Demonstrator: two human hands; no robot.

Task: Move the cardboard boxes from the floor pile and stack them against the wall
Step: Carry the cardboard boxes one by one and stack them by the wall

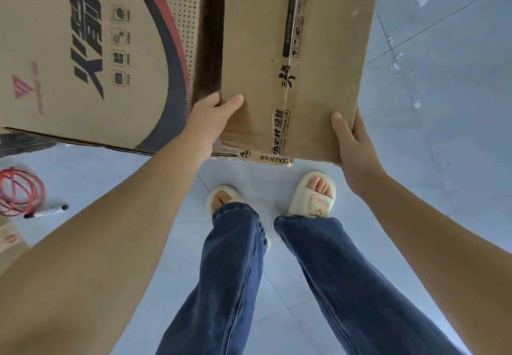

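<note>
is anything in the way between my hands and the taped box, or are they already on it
Nothing stands between them. The left hand grips the near left edge of the taped box, in the gap beside the big printed box. The right hand grips its near right corner.

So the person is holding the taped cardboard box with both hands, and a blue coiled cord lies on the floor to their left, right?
Not quite: the head view shows the coiled cord is red, not blue. The rest holds: the left hand and right hand grip opposite sides of the taped cardboard box, and the cord lies on the floor to the person's left.
</note>
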